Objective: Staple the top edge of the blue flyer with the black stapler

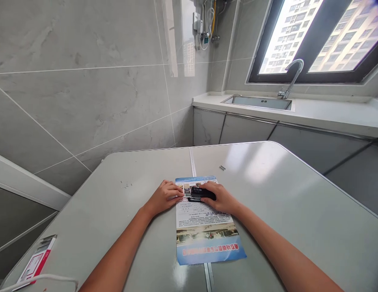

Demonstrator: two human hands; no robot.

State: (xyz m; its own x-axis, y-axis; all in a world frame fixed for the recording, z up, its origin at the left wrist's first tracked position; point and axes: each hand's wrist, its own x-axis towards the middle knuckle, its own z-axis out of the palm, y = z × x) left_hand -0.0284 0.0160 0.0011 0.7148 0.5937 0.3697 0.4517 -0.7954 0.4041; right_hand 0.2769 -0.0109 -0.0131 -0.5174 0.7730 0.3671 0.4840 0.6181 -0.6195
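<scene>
My right hand (219,194) is closed around a black stapler (195,191), which lies sideways with its jaw end pointing left. Beneath it a printed leaflet (204,243) with blue bands and photos is spread on the table, its large red characters upside down to me. At the leaflet's upper left edge, my left hand (167,195) pinches paper, fingertips close to the stapler's jaw. Whether that paper is a fold of the leaflet or a separate sheet, I cannot tell.
Two small strips of staples (222,168) lie beyond the leaflet on the grey table (268,211). Tiny loose bits (126,184) are scattered left. A red and white box (38,259) and a white cable (45,277) are at the near left. A sink (258,102) stands behind.
</scene>
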